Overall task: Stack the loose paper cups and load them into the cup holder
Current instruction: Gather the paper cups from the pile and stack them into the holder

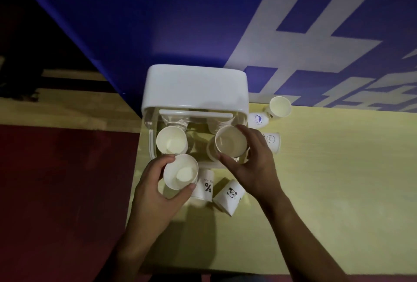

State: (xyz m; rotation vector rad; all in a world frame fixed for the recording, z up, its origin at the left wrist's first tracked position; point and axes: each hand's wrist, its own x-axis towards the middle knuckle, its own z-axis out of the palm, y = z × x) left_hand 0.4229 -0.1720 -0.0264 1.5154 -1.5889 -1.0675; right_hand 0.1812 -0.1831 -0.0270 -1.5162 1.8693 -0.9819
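Note:
The white cup holder [196, 87] stands at the table's far edge with its clear front open toward me. Inside on the left sits an upright paper cup [172, 143]. My right hand [255, 164] grips the rim of a paper cup [230, 140] over the holder's right side, above another cup or stack. My left hand [155, 193] holds an upright paper cup [180, 174] just in front of the holder. Loose cups lie on the table: one marked with a percent sign [205, 188], a panda cup [229, 197], a smiley cup [272, 142], a blue-logo cup [258, 120] and an open-mouthed cup [279, 107].
The yellow table [327, 180] stretches to the right; its left edge runs beside my left hand, with dark red floor [56, 191] beyond. A blue wall with white shapes [293, 33] rises right behind the holder.

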